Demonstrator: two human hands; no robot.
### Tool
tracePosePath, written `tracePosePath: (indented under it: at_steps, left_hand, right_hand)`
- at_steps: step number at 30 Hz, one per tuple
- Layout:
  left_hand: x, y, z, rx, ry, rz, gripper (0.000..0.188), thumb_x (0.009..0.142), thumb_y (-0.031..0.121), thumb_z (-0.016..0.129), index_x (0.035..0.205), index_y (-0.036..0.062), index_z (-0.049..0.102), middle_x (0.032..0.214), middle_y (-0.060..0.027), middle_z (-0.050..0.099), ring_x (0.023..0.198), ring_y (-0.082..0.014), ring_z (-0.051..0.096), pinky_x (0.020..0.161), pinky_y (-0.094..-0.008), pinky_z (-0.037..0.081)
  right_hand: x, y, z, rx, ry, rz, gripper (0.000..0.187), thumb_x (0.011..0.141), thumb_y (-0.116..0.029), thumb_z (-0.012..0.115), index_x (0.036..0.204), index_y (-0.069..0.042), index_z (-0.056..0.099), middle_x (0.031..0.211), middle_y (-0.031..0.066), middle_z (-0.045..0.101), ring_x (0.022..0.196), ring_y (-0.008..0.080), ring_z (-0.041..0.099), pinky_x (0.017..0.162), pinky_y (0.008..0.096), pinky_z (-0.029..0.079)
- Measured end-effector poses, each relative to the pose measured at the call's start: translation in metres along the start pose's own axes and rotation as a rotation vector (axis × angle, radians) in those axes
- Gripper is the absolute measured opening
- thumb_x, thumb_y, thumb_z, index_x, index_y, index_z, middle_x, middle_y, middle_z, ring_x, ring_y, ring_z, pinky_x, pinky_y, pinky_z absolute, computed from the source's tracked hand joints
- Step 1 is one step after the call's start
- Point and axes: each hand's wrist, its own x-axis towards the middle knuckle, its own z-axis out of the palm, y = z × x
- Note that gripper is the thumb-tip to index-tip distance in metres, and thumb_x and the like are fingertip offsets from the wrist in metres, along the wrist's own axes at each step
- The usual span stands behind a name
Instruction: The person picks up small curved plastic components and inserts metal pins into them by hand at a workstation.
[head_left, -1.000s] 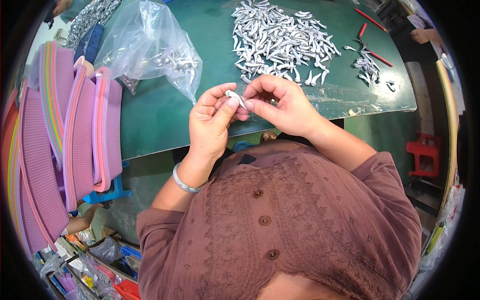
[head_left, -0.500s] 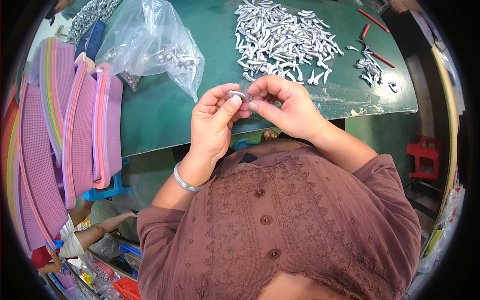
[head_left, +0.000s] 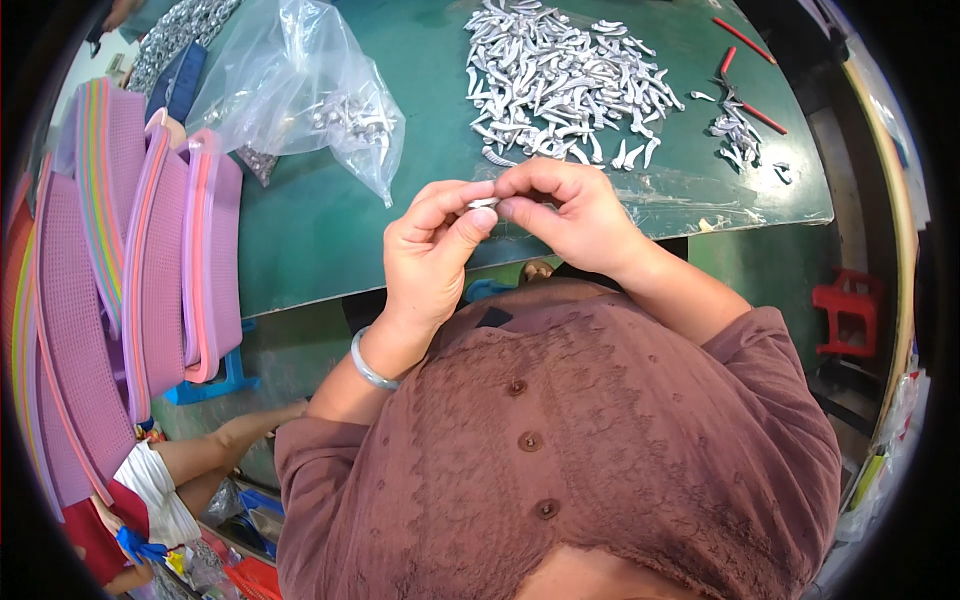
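Observation:
Over the near edge of the green table, a small curved silvery metal piece is pinched between the fingertips of both my hands. My left hand is closed on its left end, thumb below and index finger above. At the other end, the thumb and index finger of my right hand meet; they hide part of it. Beyond my hands lies a wide heap of similar silvery curved pieces. A clear plastic bag with more metal parts inside rests to the left of the heap.
Red-handled pliers lie on the right, by a small cluster of silvery pieces. Purple perforated baskets lean in a stack at the left. A red stool stands at right. Another person's leg shows at lower left.
The silvery piece has turned between my fingers, and my left fingers and thumb have drawn closer together around it. At lower left the other person has shifted, more of their leg showing.

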Motion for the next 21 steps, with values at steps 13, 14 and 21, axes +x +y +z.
tracePosePath:
  at_steps: [13, 14, 21]
  left_hand:
    - [0.004, 0.0, -0.01, -0.358, 0.133, -0.474, 0.018, 0.086, 0.012, 0.045, 0.099, 0.0009, 0.05, 0.081, -0.008, 0.057, 0.071, -0.0163, 0.056, 0.063, -0.0261, 0.048]
    - [0.004, 0.0, -0.01, -0.359, 0.132, -0.473, 0.018, 0.086, 0.012, 0.045, 0.099, 0.0009, 0.05, 0.081, -0.008, 0.057, 0.071, -0.0163, 0.056, 0.063, -0.0261, 0.048]
    - [0.004, 0.003, -0.01, -0.332, 0.126, -0.51, 0.015, 0.085, 0.012, 0.048, 0.096, 0.0016, 0.053, 0.078, -0.0048, 0.054, 0.066, -0.012, 0.051, 0.058, -0.0236, 0.042]
  right_hand:
    - [0.032, 0.0, -0.052, -1.177, -0.074, -0.423, 0.012, 0.07, -0.007, 0.057, 0.082, -0.006, 0.06, 0.075, 0.0071, 0.049, 0.071, 0.0254, 0.05, 0.064, 0.0338, 0.042]
    - [0.032, -0.001, -0.052, -1.178, -0.074, -0.423, 0.012, 0.07, -0.007, 0.057, 0.082, -0.006, 0.06, 0.075, 0.0071, 0.049, 0.071, 0.0254, 0.05, 0.064, 0.0338, 0.042]
    - [0.035, 0.002, -0.052, -1.097, -0.001, -0.481, 0.009, 0.071, -0.009, 0.058, 0.08, -0.007, 0.06, 0.075, 0.0073, 0.052, 0.073, 0.0234, 0.053, 0.062, 0.0324, 0.042]
